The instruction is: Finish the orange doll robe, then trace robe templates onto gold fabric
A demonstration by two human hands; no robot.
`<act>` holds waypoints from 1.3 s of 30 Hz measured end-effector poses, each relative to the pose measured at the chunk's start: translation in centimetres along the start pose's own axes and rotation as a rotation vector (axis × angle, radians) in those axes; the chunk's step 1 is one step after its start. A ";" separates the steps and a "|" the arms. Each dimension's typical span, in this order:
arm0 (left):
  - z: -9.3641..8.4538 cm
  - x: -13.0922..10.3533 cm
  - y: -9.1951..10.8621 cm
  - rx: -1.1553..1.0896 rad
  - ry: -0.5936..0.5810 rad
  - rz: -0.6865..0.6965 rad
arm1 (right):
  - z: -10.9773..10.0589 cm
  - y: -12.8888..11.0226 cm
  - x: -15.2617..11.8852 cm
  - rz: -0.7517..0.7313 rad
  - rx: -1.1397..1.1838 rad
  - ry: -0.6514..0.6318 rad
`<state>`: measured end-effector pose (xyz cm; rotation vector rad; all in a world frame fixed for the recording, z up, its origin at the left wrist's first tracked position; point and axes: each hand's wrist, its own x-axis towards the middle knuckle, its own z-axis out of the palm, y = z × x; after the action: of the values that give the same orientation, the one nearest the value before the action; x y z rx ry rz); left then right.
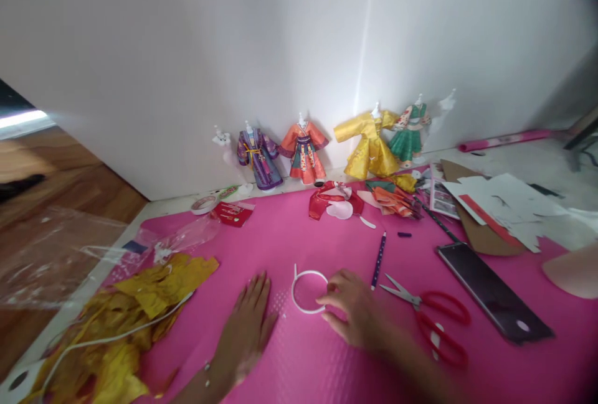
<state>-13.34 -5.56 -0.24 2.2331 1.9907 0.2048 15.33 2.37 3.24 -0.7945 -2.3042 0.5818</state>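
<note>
A thin white ring (295, 295) with a short straight end sticking up at its left lies on a pink mat (271, 236). My right hand (352, 307) has its fingers curled and closed on the ring's right edge. My left hand (247, 323) rests flat on the mat left of the ring, fingers stretched and holding nothing. A dark dotted pencil (379, 261) and red-handled scissors (418, 300), blades apart, lie right of my right hand.
Small dressed doll bodies, including a purple-robed one (259, 158) and a yellow-robed one (371, 145), stand against the white wall. Yellow fabric (126, 317) and a white cord (126, 335) lie at left. A phone (495, 292) and paper scraps (504, 195) occupy the right.
</note>
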 end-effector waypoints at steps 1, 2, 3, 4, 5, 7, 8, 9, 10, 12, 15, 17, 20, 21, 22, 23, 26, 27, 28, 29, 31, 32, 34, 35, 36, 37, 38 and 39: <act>-0.1 0.1 0.2 -0.002 -0.010 -0.010 | 0.1 -0.2 0.0 0.007 -0.032 -0.041; -0.2 0.2 0.4 -0.011 -0.018 -0.018 | 0.2 -0.4 -0.1 0.012 -0.056 -0.074; -0.4 0.3 0.5 -0.030 -0.024 -0.024 | 0.3 -0.6 -0.1 0.015 -0.075 -0.095; -0.6 0.3 0.6 -0.060 -0.026 -0.033 | 0.4 -0.6 -0.1 0.013 -0.091 -0.107; -0.9 0.3 0.6 -0.101 -0.021 -0.044 | 0.5 -0.7 -0.1 0.007 -0.105 -0.114; -1.5 0.3 0.8 -0.200 0.020 -0.074 | 0.7 -0.6 -0.2 -0.018 -0.124 -0.118; -1.8 0.1 1.0 -0.246 0.065 -0.093 | 0.8 -0.6 -0.2 -0.031 -0.127 -0.114; -2.2 0.0 1.3 -0.281 0.116 -0.109 | 0.9 -0.6 -0.3 -0.045 -0.124 -0.106; -2.5 -0.3 1.7 -0.303 0.164 -0.119 | 0.9 -0.6 -0.3 -0.060 -0.114 -0.095; -3.2 -1.0 2.8 -0.315 0.227 -0.125 | 0.9 -0.9 -0.4 -0.091 -0.078 -0.070; -3.7 -2.5 5.2 -0.313 0.246 -0.104 | 0.7 -1.7 -0.3 -0.151 -0.002 -0.037; -3.9 -3.6 6.9 -0.283 0.272 -0.044 | 0.6 -2.4 -0.3 -0.202 0.040 -0.036; -4.0 -4.7 8.9 -0.167 0.291 0.059 | 0.4 -3.3 -0.3 -0.284 0.066 -0.060; -4.1 -5.0 9.4 -0.137 0.284 0.069 | 0.4 -3.6 -0.3 -0.305 0.066 -0.072; -4.1 -5.2 9.7 -0.124 0.274 0.058 | 0.5 -3.9 -0.4 -0.327 0.066 -0.079; -4.1 -5.4 9.8 -0.127 0.266 0.039 | 0.5 -4.2 -0.5 -0.344 0.065 -0.086; -4.0 -6.2 9.0 -0.163 0.270 -0.033 | 0.7 -4.8 -0.8 -0.358 0.066 -0.089; -4.1 -6.6 8.4 -0.165 0.288 -0.061 | 0.7 -4.9 -0.8 -0.341 0.063 -0.082; -4.1 -7.0 7.6 -0.157 0.310 -0.098 | 0.7 -5.0 -0.8 -0.314 0.050 -0.079; -4.1 -7.5 6.7 -0.141 0.336 -0.142 | 0.8 -5.0 -0.8 -0.284 0.026 -0.085; -4.3 -8.5 4.9 -0.101 0.375 -0.243 | 1.1 -5.1 -0.5 -0.236 -0.050 -0.145; -4.4 -8.9 4.1 -0.086 0.383 -0.282 | 1.4 -5.1 -0.3 -0.224 -0.095 -0.192; -4.5 -9.7 2.8 -0.067 0.387 -0.340 | 2.2 -5.2 0.1 -0.211 -0.185 -0.300; -4.4 -10.0 2.3 -0.062 0.386 -0.357 | 2.7 -5.3 0.2 -0.201 -0.227 -0.339; -4.4 -10.2 2.0 -0.057 0.384 -0.374 | 3.2 -5.4 0.3 -0.186 -0.267 -0.365; -4.3 -10.4 1.7 -0.052 0.383 -0.390 | 3.7 -5.5 0.4 -0.165 -0.299 -0.382; -4.2 -10.5 1.5 -0.047 0.383 -0.406 | 4.1 -5.5 0.4 -0.140 -0.320 -0.395; -4.1 -10.6 1.3 -0.044 0.382 -0.419 | 4.4 -5.5 0.4 -0.114 -0.327 -0.405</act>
<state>-14.06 -16.14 3.94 1.7948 2.5591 0.6552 9.98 -2.16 3.43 -0.7358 -2.8476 0.3392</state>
